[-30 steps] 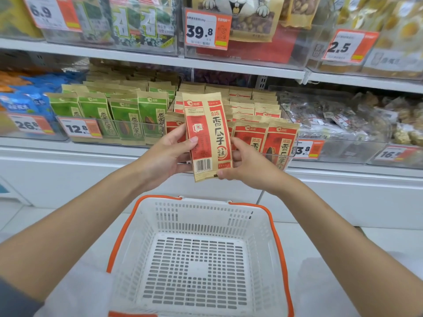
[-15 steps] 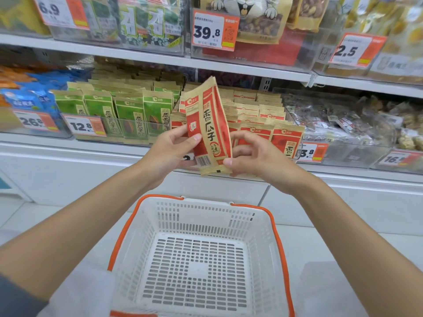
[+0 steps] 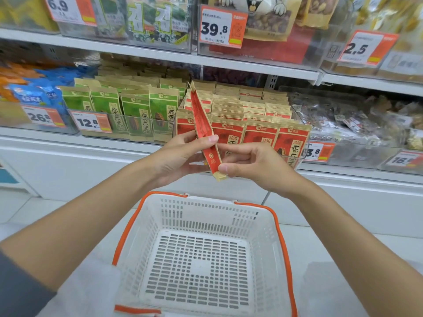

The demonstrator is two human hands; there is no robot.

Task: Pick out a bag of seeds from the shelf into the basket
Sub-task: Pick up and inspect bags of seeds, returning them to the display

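A red and tan bag of seeds [image 3: 202, 124] stands upright in front of the shelf, turned nearly edge-on to me. My left hand [image 3: 180, 154] grips its left side, thumb pressed on the face. My right hand [image 3: 254, 165] pinches its lower right edge between thumb and fingers. Below both hands sits a white slotted basket [image 3: 201, 259] with an orange rim, nothing inside it. Rows of the same red seed bags [image 3: 261, 131] fill the shelf bin just behind my hands.
Green seed bags [image 3: 135, 113] stand left of the red ones, with blue packs [image 3: 39, 97] further left. Clear-wrapped snacks [image 3: 357, 117] lie at the right. Orange price tags [image 3: 91, 122] hang on the bin fronts. An upper shelf [image 3: 206, 60] carries more goods.
The bag has rotated from facing me to nearly edge-on, both hands still holding it. The view has shifted slightly; the basket stays below.
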